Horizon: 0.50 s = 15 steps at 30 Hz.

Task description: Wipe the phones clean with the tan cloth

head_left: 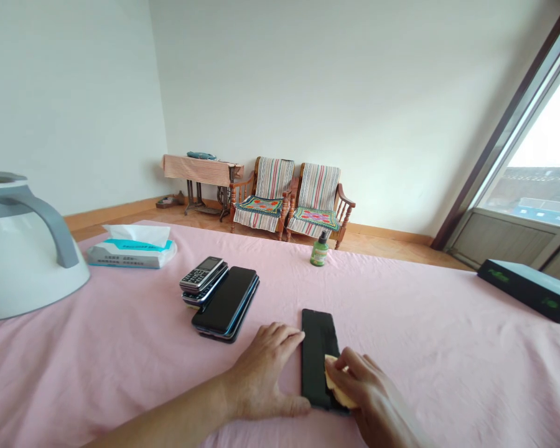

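A black smartphone (315, 358) lies screen up on the pink cloth in front of me. My left hand (268, 373) rests at its left side, with thumb and fingers spread and the tips at the phone's edge. My right hand (366, 389) is closed on a folded yellow cloth (335, 386), which presses on the lower right part of the screen. To the left, a stack of smartphones (228, 302) sits beside a stack of keypad phones (204, 274). A small green spray bottle (319, 252) stands upright beyond the phone.
A pink tablecloth (424, 348) covers the table. On the left are a white kettle-like jug (23, 261) with a grey handle and a tissue pack (131, 249). A black box (529, 289) lies at the right. Two wooden chairs (273, 180) stand beyond the table.
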{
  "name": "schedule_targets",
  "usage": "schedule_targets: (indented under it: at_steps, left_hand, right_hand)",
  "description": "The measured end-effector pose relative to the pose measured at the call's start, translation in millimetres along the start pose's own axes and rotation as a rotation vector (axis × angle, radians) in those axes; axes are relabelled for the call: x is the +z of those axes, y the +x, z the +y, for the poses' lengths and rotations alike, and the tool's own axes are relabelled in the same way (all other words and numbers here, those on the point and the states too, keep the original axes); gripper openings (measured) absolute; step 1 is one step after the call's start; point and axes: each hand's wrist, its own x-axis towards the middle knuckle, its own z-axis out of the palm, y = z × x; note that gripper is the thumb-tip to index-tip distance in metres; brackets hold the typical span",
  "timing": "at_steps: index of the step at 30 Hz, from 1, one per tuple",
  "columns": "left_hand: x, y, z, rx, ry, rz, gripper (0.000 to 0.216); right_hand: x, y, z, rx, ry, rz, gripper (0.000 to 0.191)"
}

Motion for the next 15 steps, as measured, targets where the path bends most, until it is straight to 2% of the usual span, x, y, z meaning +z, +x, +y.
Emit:
schedule_targets:
  at_steps: [5,9,13,15]
  left_hand:
    - [1,-1,2,0.013,0.015,0.019,0.085]
    - [2,-2,2,0.021,0.027,0.016,0.085]
    - [4,-3,0,0.042,0.041,0.033,0.077]
    - [4,-3,0,0.048,0.052,0.028,0.074]
  right_hand:
    - [10,-18,0,-0.158,-0.132,0.114,0.031]
    - [14,-5,-11,-0.259,-0.174,0.196,0.021]
    - [19,14,-30,-0.319,-0.123,0.364,0.025]
    - [19,20,-37,-0.318,-0.114,0.351,0.025]
